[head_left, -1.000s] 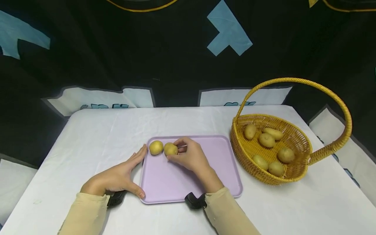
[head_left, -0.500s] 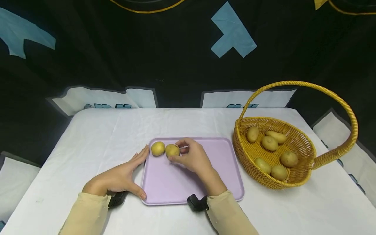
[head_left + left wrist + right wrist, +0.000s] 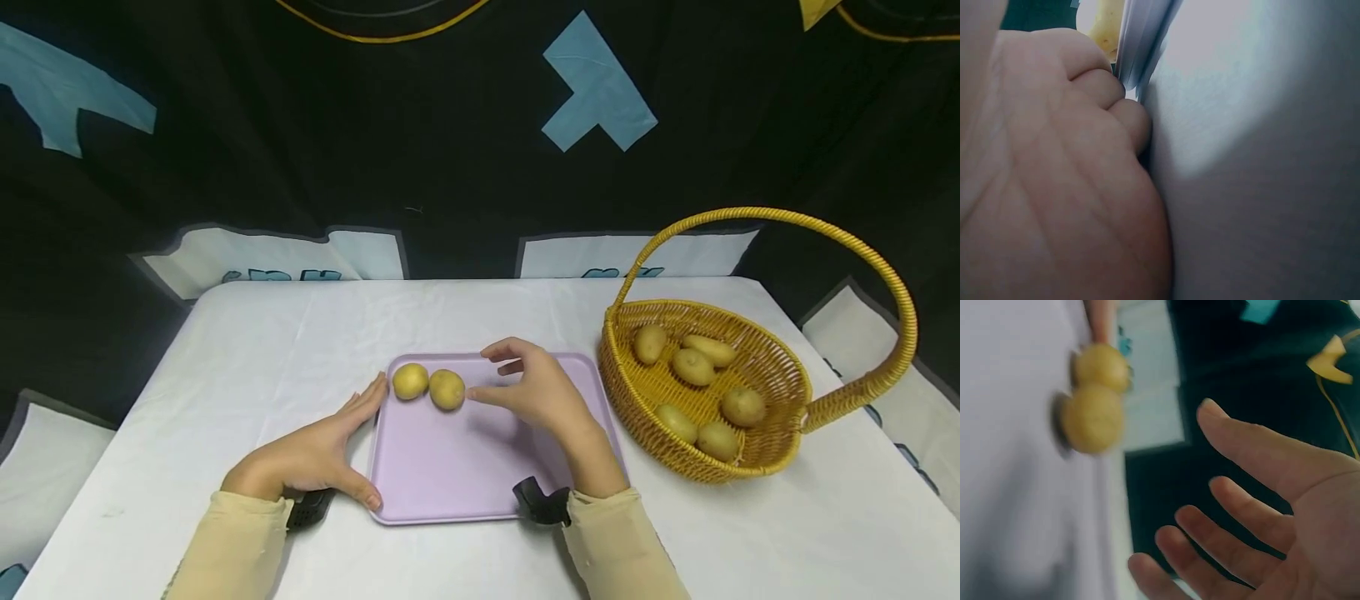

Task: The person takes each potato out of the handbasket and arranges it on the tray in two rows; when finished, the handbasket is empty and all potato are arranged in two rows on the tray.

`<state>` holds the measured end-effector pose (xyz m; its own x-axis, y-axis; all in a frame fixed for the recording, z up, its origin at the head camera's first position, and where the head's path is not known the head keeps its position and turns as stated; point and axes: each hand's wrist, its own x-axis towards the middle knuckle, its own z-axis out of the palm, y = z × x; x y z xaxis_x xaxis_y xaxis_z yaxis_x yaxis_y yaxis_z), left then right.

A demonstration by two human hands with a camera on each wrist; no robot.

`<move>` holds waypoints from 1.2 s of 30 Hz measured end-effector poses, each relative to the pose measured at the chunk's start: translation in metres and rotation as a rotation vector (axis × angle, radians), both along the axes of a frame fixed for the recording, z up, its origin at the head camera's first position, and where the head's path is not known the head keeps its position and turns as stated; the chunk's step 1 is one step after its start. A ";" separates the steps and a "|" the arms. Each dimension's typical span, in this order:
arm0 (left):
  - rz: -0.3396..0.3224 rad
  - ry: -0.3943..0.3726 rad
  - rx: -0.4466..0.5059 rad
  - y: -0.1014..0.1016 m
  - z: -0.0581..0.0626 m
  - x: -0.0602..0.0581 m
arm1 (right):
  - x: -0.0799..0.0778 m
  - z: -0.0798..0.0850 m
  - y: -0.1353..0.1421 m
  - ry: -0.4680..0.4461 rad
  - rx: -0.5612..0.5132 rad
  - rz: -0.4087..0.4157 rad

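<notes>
Two potatoes lie side by side in the far left corner of a lilac tray [image 3: 442, 467]. The left potato [image 3: 410, 381] is slightly smaller than the right potato [image 3: 447, 390]. My left hand [image 3: 315, 454] rests along the tray's left edge, fingers and thumb spread; the left wrist view shows its palm against the rim. My right hand [image 3: 536, 396] is over the tray, just right of the potatoes, with thumb and fingers apart and nothing between them. In the right wrist view that hand's fingers [image 3: 1229, 544] are loosely extended, away from the potatoes.
A yellow wicker basket [image 3: 622, 400] with a tall arched handle [image 3: 892, 308] stands right of the tray, holding several potatoes [image 3: 693, 367]. White cloth [image 3: 247, 358] covers the table, and a dark curtain [image 3: 337, 150] hangs behind it.
My right hand has let go of the right potato and moved off to the right, its fingers spreading. The left hand stays at the tray's edge. The head view has shifted slightly.
</notes>
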<state>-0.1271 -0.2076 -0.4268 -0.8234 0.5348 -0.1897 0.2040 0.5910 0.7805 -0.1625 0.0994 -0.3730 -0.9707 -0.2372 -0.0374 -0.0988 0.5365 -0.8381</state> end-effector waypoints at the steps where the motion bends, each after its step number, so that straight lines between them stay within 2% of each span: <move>1: -0.002 0.000 0.002 0.000 0.000 0.000 | 0.000 0.004 0.005 0.009 0.015 -0.007; 6: 0.005 0.006 0.007 0.001 0.001 0.000 | 0.003 0.021 0.030 0.027 0.060 -0.027; 11: 0.017 0.008 0.007 0.000 0.002 -0.001 | 0.005 0.035 0.058 0.021 0.091 0.004; 19: 0.003 -0.003 -0.005 0.001 0.000 -0.002 | 0.007 0.061 0.123 0.024 0.219 0.091; 23: 0.003 -0.005 -0.010 0.001 0.001 -0.001 | 0.002 0.073 0.156 -0.033 0.277 0.179; 29: 0.005 -0.002 -0.013 0.000 0.001 -0.002 | -0.014 0.065 0.193 -0.161 0.322 0.319; 32: 0.006 -0.009 -0.012 0.000 0.001 -0.002 | -0.020 0.059 0.203 -0.229 0.356 0.348; 36: 0.010 -0.021 -0.007 0.000 -0.001 -0.001 | -0.026 0.051 0.210 -0.308 0.345 0.389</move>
